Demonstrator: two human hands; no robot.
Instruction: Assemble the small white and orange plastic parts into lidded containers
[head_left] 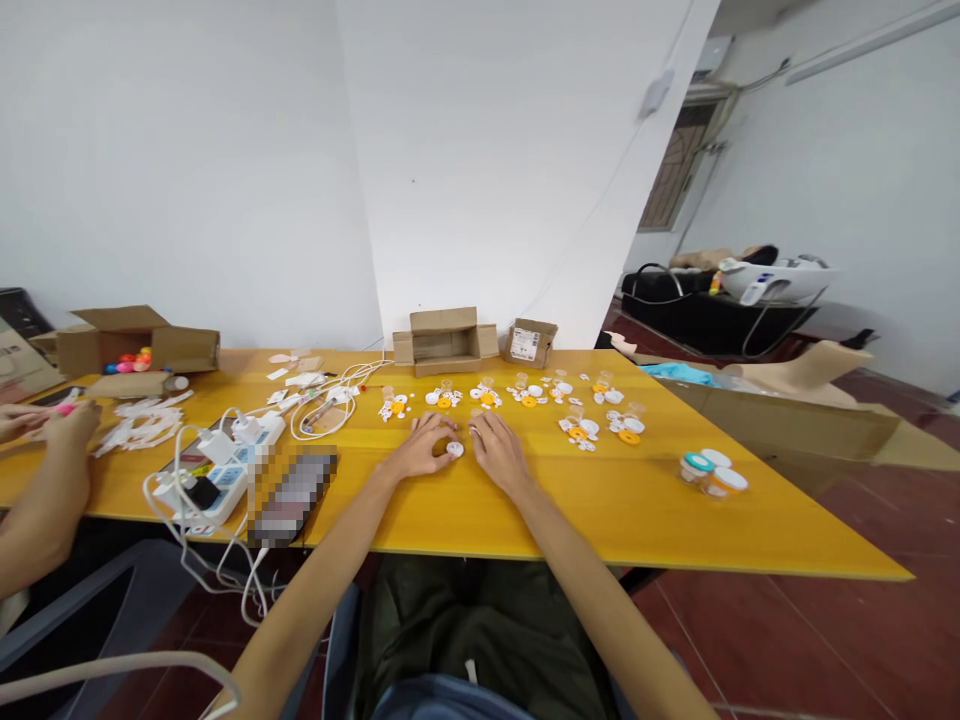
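Note:
My left hand [424, 446] rests low over the yellow table, its thumb and curled fingers on a small white round part [454, 450]. To the right of that part, my right hand [495, 450] is closed with its fingertips together. Something tiny and white shows at those fingertips, too small to name. Beyond both hands lie little groups of loose white and orange discs and small pieces, among them an orange ring [444, 403] and a white disc [534, 391]. Clear plastic cups [575, 411] stand among the groups.
Several closed jars [724, 481] stand at the right. Two cardboard boxes, one open [445, 345] and one smaller [531, 343], sit against the wall. At the left are a phone [294, 498], a power strip [234, 470] with cables, and a co-worker's hands [71, 425].

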